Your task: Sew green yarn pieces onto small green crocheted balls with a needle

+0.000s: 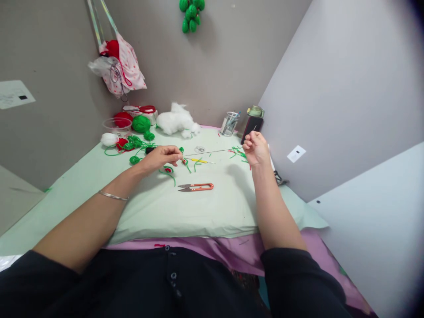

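My left hand [164, 157] is closed in a pinch on a small red and green crocheted piece [184, 162]. From it a dark thread [217, 152] runs taut to the right, toward my right hand [256, 148], which is raised with thumb and fingertips pressed together on a needle [254, 128]. Below the thread, a yellow-handled crochet hook [198, 160] lies on the table. Orange thread snips [196, 187] rest nearer to me. Another red and green piece [168, 169] with a green tail lies just below my left hand.
Green yarn balls [141, 124], white stuffing [177, 120] and a clear round tub [116, 125] stand at the back left. A clear cup of pens [229, 123], a dark phone [252, 127] and a bottle [256, 111] are at the back right. Green yarn scraps [239, 153] lie beside my right hand.
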`<state>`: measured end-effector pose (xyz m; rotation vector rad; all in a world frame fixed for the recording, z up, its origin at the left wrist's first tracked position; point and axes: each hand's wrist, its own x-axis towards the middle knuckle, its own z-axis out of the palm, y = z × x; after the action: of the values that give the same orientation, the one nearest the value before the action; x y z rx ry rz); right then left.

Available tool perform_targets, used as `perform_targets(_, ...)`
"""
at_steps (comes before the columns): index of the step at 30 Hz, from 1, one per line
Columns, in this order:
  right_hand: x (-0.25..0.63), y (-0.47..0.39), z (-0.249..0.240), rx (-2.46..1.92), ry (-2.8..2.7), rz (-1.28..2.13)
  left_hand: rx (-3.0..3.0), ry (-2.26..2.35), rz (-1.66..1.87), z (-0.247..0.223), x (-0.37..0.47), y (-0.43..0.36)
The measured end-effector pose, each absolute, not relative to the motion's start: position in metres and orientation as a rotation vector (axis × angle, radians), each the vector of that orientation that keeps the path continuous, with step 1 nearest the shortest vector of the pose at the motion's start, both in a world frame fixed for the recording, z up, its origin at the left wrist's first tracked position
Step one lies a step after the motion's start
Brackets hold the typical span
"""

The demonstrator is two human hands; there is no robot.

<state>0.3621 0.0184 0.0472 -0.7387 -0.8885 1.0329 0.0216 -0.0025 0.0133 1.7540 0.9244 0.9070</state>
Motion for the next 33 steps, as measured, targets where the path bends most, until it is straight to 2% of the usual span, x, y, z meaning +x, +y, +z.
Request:
perform_targets(7, 0.359, 0.018, 0.047, -0.754, -0.939, 1.024, 1.661, 0.948, 1.014, 0.014, 0.016, 0.003)
perform_targets(12, 0.359, 0.02, 0.046, -0.838, -0.976, 0.806, 1.83, 1.055, 1.027, 0.006, 0.017, 0.006)
perform_targets(19, 0.328, 0.014, 0.037, -0.957, -1.252, 0.668, 2.487, 1.125, 0.667, -0.015, 0.012, 0.014)
perform_targets(33, 0.293, -0.001, 0.029, -1.01, -1.574, 0.747, 2.25, 1.084, 0.616, 0.002, 0.006, 0.007)
